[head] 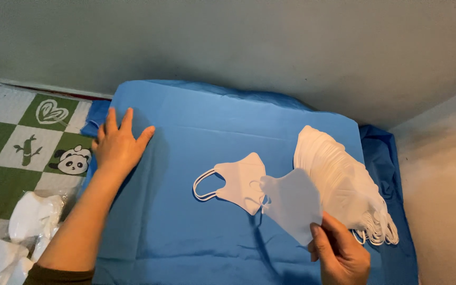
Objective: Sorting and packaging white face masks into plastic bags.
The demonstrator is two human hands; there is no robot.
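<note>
Mask (291, 206) pinched in right hand (341, 253), above cloth (175, 221).

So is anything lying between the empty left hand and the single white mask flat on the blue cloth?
Nothing visible. Only bare blue cloth lies between the left hand and the flat mask. The right hand holds another mask, which overlaps the flat one's far edge.
</note>
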